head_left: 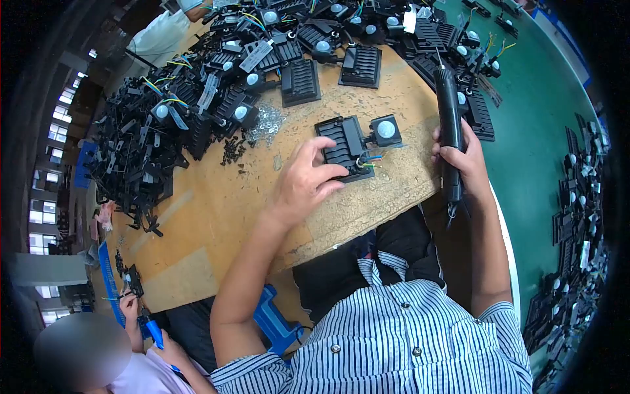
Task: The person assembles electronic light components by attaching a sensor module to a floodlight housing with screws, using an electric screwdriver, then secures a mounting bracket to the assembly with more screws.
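Observation:
A black LED floodlight [355, 139] with finned back lies on the worn wooden board, its white-domed motion sensor [386, 129] to the right. Blue and yellow-green wires stick out near its lower edge. My left hand [303, 178] grips the floodlight's left side, fingers curled over the fins and housing edge. In my right hand [464, 156] is a black electric screwdriver [448, 108], wrapped by the fingers, its bit pointing up and away from me. The screwdriver stands apart from the floodlight, over the board's right edge.
Piled floodlights [299, 82] and brackets [141, 144] cover the far and left sides. Small black screws [233, 151] and clear washers-like pieces [268, 123] lie left. More lights line the green table [525, 131] at right. A co-worker's hand [172, 351] holds a blue tool at lower left.

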`<state>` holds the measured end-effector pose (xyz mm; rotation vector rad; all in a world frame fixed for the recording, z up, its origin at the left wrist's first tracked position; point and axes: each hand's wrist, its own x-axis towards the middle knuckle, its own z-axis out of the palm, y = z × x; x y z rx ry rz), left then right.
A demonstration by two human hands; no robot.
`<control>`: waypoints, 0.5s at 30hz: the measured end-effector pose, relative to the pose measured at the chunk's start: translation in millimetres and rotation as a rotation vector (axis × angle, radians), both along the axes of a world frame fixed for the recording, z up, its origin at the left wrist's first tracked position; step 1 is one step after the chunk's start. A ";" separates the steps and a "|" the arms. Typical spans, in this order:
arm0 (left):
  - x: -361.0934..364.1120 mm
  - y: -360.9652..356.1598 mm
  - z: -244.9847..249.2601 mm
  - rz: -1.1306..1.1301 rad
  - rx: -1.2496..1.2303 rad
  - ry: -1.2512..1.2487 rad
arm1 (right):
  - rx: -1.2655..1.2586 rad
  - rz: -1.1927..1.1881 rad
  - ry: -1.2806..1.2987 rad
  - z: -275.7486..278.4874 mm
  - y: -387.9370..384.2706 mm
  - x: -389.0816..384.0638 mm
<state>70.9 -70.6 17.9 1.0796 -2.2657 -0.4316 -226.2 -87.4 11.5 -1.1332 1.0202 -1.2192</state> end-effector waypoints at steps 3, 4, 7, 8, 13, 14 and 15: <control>2.5 -16.6 -3.0 0.043 0.008 -0.011 | 0.000 0.002 0.015 -2.9 -2.3 -1.6; 0.9 -20.6 -3.6 0.096 -0.014 -0.026 | 0.003 -0.010 0.016 -1.8 -2.3 -0.9; -3.3 -36.0 -7.5 0.138 0.005 -0.239 | 0.010 -0.036 0.022 2.6 0.0 3.5; -9.1 -37.9 -7.4 0.131 0.058 -0.270 | 0.010 -0.037 0.027 3.6 -0.1 3.7; -44.0 -3.5 4.0 0.419 0.197 -0.311 | -0.030 -0.032 0.065 2.7 -0.4 6.4; -45.1 4.1 6.4 0.466 0.225 -0.307 | -0.039 0.013 0.071 -3.5 -3.3 1.0; -45.6 11.2 9.0 0.511 0.253 -0.303 | -0.040 0.013 0.066 -2.6 -2.9 1.7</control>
